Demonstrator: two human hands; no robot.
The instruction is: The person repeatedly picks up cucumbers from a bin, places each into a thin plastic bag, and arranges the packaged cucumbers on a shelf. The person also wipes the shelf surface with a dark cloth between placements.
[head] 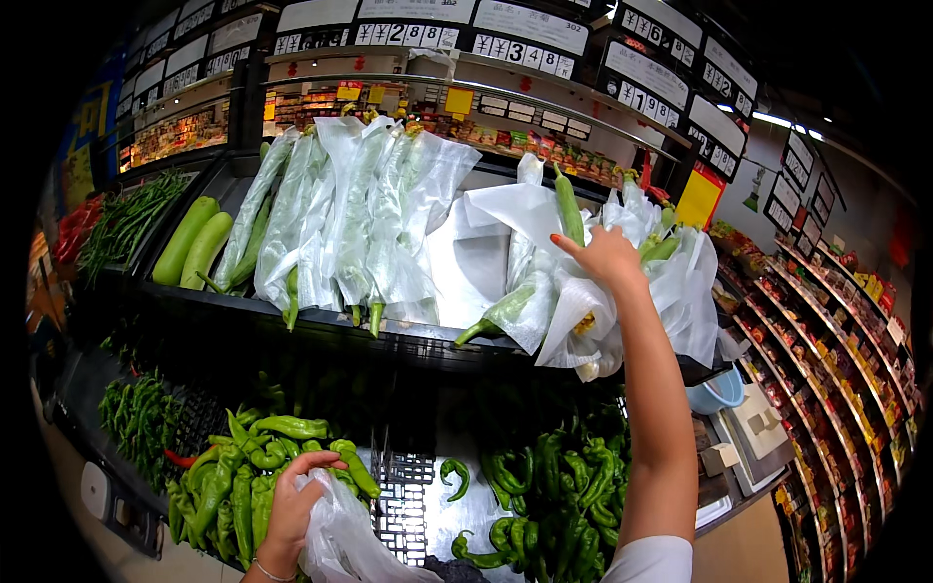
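At the lower middle, my left hand (291,503) holds a clear plastic bag (350,535) by its gathered upper part, above a heap of light green peppers (226,484). My right hand (609,255) reaches up to the right side of the upper shelf and closes around a green luffa gourd (568,204) among white-sleeved ones. Its thumb lies across the gourd's front; its palm hides the lower part. Beneath that hand is a rolled white sleeve (579,328) with a yellow blossom inside. To the left stands a row of sleeved gourds (357,211).
Two bare pale gourds (193,237) lie at the upper shelf's left end, beside long green beans (135,218). Dark green peppers (561,495) fill the lower right. Price signs (532,33) hang above. A blue bucket (718,392) and packaged-goods shelves (824,379) stand at right.
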